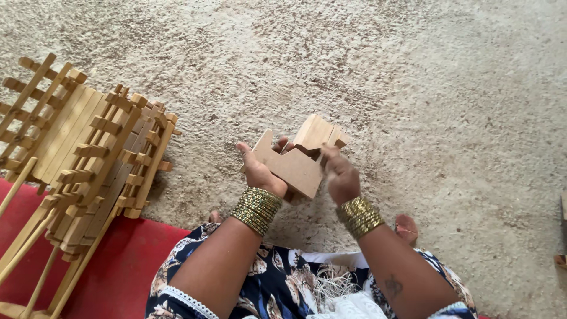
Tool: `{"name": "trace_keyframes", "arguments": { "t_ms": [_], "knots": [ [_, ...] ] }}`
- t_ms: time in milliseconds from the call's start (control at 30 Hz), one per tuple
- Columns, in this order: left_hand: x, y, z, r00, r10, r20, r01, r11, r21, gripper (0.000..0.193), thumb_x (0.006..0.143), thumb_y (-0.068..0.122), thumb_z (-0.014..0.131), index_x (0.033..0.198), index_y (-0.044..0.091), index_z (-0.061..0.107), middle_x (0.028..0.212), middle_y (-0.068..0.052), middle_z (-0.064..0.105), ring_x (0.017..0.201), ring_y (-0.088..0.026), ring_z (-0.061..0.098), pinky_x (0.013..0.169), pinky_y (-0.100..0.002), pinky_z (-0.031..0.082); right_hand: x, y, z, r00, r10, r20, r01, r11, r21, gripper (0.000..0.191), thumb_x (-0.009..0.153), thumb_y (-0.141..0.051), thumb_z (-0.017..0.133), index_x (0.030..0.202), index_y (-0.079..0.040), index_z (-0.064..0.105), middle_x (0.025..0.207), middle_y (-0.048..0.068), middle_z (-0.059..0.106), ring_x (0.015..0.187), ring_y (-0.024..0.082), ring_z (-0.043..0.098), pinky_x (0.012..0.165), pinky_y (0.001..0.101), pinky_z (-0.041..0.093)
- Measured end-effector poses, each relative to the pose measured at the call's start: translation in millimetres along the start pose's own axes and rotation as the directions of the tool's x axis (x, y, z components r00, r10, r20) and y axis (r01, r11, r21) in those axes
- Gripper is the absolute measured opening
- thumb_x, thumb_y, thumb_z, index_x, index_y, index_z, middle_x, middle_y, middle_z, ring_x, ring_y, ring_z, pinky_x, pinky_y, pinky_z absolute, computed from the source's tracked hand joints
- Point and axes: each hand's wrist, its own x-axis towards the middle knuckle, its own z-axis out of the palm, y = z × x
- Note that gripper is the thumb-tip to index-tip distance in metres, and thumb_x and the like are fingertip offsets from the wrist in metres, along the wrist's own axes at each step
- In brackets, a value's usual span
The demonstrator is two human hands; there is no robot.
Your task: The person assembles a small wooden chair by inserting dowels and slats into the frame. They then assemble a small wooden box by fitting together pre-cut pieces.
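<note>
Down below, the floor (pixel 413 88) is rough and sandy, pale grey with brown patches — it fills almost the whole view. A red mat (pixel 127 266) lies at the near left corner, and a stack of pale wooden slat frames (pixel 88 159) rests half on it, half on the floor. Near the middle, the left hand (pixel 260 172) pinches a flat brown notched board (pixel 292 168) by its left edge, thumb on top. The right hand (pixel 341 177) grips the same board's right side, just by a bundle of small wooden blocks (pixel 319 134). Both wrists wear gold bangles (pixel 255 210). Far and right, the floor is wide open.
</note>
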Motion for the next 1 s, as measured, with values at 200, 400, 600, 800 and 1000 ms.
{"name": "trace_keyframes", "arguments": {
  "t_ms": [200, 400, 600, 800, 1000],
  "knots": [
    [2, 3, 1, 0.999, 0.035, 0.011, -0.034, 0.997, -0.062, 0.093, 0.097, 0.073, 0.026, 0.151, -0.002, 0.042, 0.099, -0.020, 0.066, 0.088, -0.031, 0.067, 0.087, -0.048, 0.057, -14, -10, 1, 0.994, 0.101, 0.032, -0.106, 0.950, 0.294, 0.053, 0.087, 0.013, 0.032, 0.132, 0.007, 0.060, 0.150, 0.027, 0.049, 0.142, 0.030, 0.048, 0.119, 0.0346, 0.039],
    [4, 3, -1, 0.997, 0.046, -0.069, -0.049, 0.998, -0.032, 0.092, 0.097, 0.072, 0.024, 0.154, 0.001, 0.035, 0.097, -0.020, 0.064, 0.086, -0.030, 0.065, 0.085, -0.048, 0.056, -29, -26, 13, 0.965, 0.244, 0.092, -0.261, 0.886, 0.382, 0.044, 0.099, 0.003, 0.035, 0.139, 0.005, 0.052, 0.150, 0.024, 0.051, 0.135, 0.029, 0.056, 0.114, 0.0339, 0.047],
    [4, 4, -1, 0.996, 0.030, -0.085, -0.032, 0.999, -0.021, 0.090, 0.096, 0.071, 0.026, 0.154, 0.003, 0.036, 0.097, -0.019, 0.065, 0.085, -0.031, 0.065, 0.084, -0.049, 0.057, 0, -7, 12, 0.999, 0.043, -0.030, -0.031, 0.951, 0.307, 0.045, 0.101, -0.001, 0.047, 0.146, 0.006, 0.047, 0.153, 0.021, 0.047, 0.140, 0.026, 0.047, 0.113, 0.0329, 0.040],
    [4, 3, -1, 0.994, 0.040, -0.106, -0.045, 0.998, -0.046, 0.085, 0.098, 0.069, 0.031, 0.145, 0.000, 0.044, 0.094, -0.019, 0.064, 0.084, -0.032, 0.065, 0.084, -0.049, 0.057, 3, 1, 13, 0.903, 0.429, 0.022, -0.387, 0.789, 0.478, 0.041, 0.102, -0.009, 0.057, 0.142, 0.003, 0.055, 0.138, 0.016, 0.065, 0.121, 0.022, 0.064, 0.102, 0.0311, 0.053],
    [-10, 6, 16, 0.994, 0.047, -0.103, -0.052, 0.998, -0.043, 0.074, 0.098, 0.065, 0.034, 0.131, 0.002, 0.052, 0.092, -0.020, 0.065, 0.083, -0.033, 0.066, 0.083, -0.050, 0.057, 7, 7, 10, 0.974, 0.224, -0.038, -0.197, 0.917, 0.346, 0.049, 0.094, -0.001, 0.055, 0.143, -0.001, 0.051, 0.136, 0.009, 0.063, 0.117, 0.015, 0.064, 0.098, 0.0305, 0.053]
  ]
}}
